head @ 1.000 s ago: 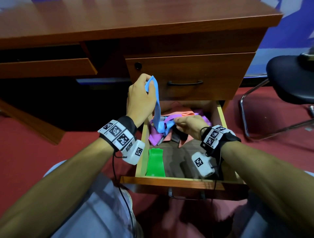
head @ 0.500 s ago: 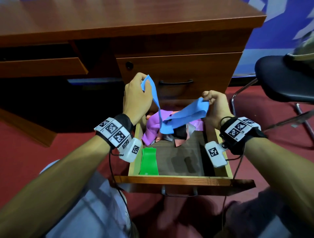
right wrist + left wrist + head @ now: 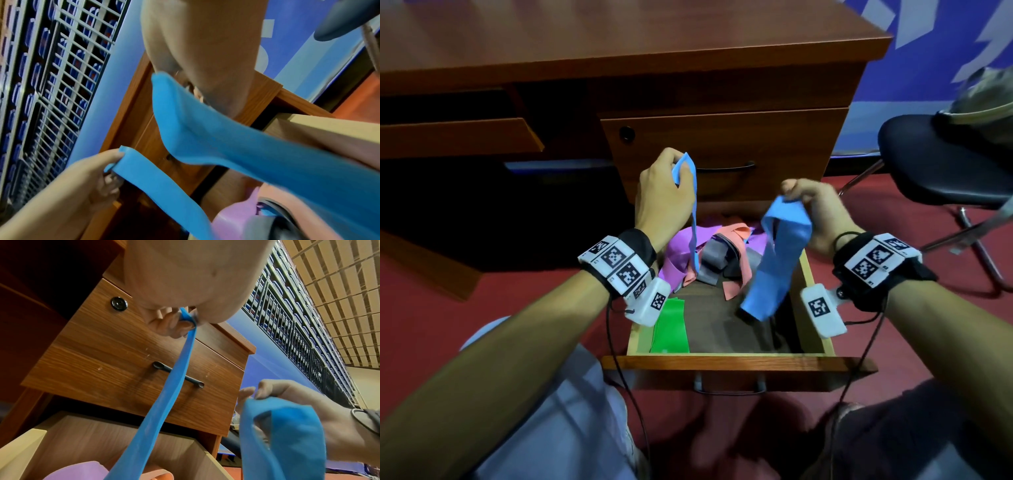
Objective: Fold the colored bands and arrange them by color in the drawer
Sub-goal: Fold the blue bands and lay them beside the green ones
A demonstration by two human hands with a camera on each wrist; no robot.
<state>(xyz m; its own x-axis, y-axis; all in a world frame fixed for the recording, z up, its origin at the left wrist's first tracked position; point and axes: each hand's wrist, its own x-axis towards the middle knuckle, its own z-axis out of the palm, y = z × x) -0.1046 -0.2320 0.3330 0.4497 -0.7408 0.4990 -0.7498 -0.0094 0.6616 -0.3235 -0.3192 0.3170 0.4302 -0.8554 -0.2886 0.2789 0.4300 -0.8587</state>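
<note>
My left hand (image 3: pixel 677 173) pinches the top of a narrow blue band (image 3: pixel 693 219), held above the open drawer (image 3: pixel 722 363). That band hangs straight down into a tangled pile of purple, salmon and grey bands (image 3: pixel 709 250) at the drawer's back. My right hand (image 3: pixel 796 196) grips a second, wider blue band (image 3: pixel 774 267), which hangs over the drawer's right side with its lower end off the floor of the drawer. A folded green band (image 3: pixel 671 329) lies flat in the front left corner. The left wrist view shows fingertips (image 3: pixel 185 321) pinching the narrow band (image 3: pixel 164 394).
A closed upper drawer with a black handle (image 3: pixel 722 168) stands right behind my hands. A black chair (image 3: pixel 945 164) stands on the red carpet at the right. The desk's dark knee space lies to the left. My knees are below the drawer front.
My right hand came up out of the pile with a blue band and pulled it clear to the right. The left hand stayed raised with its band.
</note>
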